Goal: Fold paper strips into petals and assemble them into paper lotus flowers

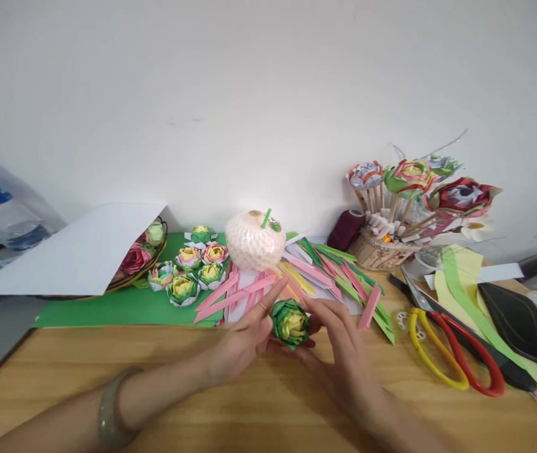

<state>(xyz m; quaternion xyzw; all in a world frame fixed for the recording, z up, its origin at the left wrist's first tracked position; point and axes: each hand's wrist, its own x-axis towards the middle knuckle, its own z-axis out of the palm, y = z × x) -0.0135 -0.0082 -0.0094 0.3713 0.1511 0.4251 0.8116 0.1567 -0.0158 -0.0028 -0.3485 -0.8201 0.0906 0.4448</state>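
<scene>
Between my hands, just above the wooden table, is a paper flower (291,323) with green outer petals and a yellow centre. My left hand (249,333) grips it from the left, with the thumb against the petals and the index finger stretched out past it. On the other side, my right hand (339,346) curls its fingers around the flower's right and lower edge. Behind it lie folded strips of pink paper (244,296) and a white textured apple-shaped ornament (255,240) with a green stem. Several similar paper flowers (184,288) stand to the left on green paper.
Red and yellow scissors (457,358) lie at the right, beside loose paper strips (466,289) and a black flat object (527,324). A basket (381,251) of paper flowers on sticks stands behind. At left, a white sheet (79,251) partly covers a flower basket near a plastic bottle (4,207).
</scene>
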